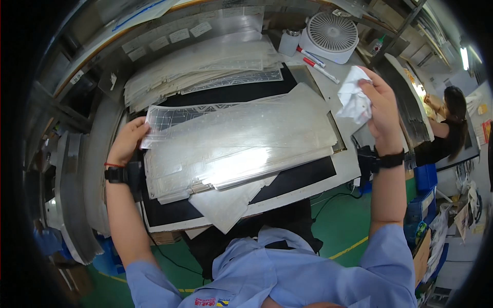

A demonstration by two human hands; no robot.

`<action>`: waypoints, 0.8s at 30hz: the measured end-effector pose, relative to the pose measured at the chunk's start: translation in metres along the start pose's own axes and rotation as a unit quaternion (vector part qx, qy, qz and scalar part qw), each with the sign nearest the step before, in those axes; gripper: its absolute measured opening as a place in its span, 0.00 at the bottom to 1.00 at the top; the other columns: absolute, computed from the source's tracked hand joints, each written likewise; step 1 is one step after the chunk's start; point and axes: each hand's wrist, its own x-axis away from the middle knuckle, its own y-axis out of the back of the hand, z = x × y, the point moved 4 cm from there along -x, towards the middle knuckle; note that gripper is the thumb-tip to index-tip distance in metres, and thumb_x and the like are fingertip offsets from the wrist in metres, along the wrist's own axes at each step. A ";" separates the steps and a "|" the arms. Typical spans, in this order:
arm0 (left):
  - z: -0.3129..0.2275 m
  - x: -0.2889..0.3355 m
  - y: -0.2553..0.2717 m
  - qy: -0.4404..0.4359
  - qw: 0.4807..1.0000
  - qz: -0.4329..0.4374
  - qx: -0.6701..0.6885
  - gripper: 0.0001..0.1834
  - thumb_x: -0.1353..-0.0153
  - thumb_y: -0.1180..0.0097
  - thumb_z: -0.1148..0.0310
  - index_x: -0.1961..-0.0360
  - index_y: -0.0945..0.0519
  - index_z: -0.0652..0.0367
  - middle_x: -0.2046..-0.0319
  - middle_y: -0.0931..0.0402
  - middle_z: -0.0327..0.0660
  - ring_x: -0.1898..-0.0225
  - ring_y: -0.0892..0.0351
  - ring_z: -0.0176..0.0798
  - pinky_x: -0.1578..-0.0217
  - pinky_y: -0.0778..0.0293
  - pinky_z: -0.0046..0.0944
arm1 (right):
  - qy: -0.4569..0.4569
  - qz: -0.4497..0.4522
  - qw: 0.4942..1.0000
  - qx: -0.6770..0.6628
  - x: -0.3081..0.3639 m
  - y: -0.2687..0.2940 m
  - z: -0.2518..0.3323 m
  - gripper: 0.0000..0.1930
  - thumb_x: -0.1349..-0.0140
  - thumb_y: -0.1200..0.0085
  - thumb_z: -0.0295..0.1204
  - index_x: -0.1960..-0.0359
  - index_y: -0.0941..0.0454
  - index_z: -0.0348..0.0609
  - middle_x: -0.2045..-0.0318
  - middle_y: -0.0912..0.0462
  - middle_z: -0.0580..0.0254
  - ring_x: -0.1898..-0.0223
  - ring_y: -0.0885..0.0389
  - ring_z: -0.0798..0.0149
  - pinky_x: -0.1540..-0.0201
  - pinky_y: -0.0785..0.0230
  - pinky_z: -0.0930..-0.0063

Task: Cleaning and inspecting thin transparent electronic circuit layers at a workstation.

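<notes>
My left hand [129, 139] pinches the left end of a thin see-through sheet with printed lines [177, 118]. That sheet lies partly beneath a loose pile of silvery, translucent sheets [241, 136], which hides the rest of it. Raised beyond the pile's right end, my right hand [381, 102] is closed around a crumpled white wipe [353, 97], whether cloth or paper I cannot tell. The pile rests on a black mat [303, 177] on the worktable, and one sheet [223, 205] sticks out toward me at an angle.
Another heap of sheets [200, 66] lies at the back. A white fan [331, 33], a pump bottle [289, 42] and red and blue markers [321, 70] stand or lie at back right. Tall sheet stacks flank both sides. A person [449, 120] works at far right.
</notes>
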 end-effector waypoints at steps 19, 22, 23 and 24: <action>-0.005 -0.003 0.036 -0.109 0.934 -0.241 0.242 0.23 0.27 0.47 0.66 0.36 0.31 0.63 0.55 0.22 0.37 0.60 0.23 0.26 0.57 0.24 0.25 | -0.025 -0.004 0.999 -0.020 -0.076 -0.035 -0.047 0.05 0.33 0.48 0.27 0.60 0.24 0.39 0.67 0.19 0.66 0.69 0.21 0.72 0.66 0.28 0.76; 0.006 -0.004 0.042 -0.097 0.941 -0.253 0.203 0.18 0.28 0.45 0.63 0.43 0.26 0.61 0.60 0.23 0.33 0.64 0.25 0.24 0.62 0.27 0.23 | -0.034 0.000 0.999 -0.020 -0.077 -0.035 -0.048 0.04 0.34 0.47 0.26 0.60 0.24 0.39 0.68 0.19 0.65 0.71 0.20 0.72 0.67 0.28 0.76; 0.008 -0.006 0.044 -0.090 0.941 -0.257 0.200 0.16 0.29 0.44 0.62 0.46 0.24 0.60 0.63 0.23 0.32 0.65 0.25 0.23 0.64 0.28 0.22 | -0.038 -0.002 0.999 -0.020 -0.076 -0.037 -0.047 0.04 0.34 0.47 0.25 0.60 0.24 0.39 0.68 0.19 0.65 0.71 0.20 0.71 0.67 0.27 0.76; 0.006 -0.007 0.041 -0.079 0.942 -0.260 0.197 0.14 0.29 0.43 0.61 0.50 0.22 0.58 0.65 0.23 0.30 0.67 0.26 0.22 0.66 0.29 0.21 | -0.044 -0.006 0.999 -0.012 -0.073 -0.039 -0.047 0.05 0.34 0.47 0.26 0.60 0.24 0.39 0.68 0.19 0.65 0.70 0.20 0.71 0.67 0.27 0.76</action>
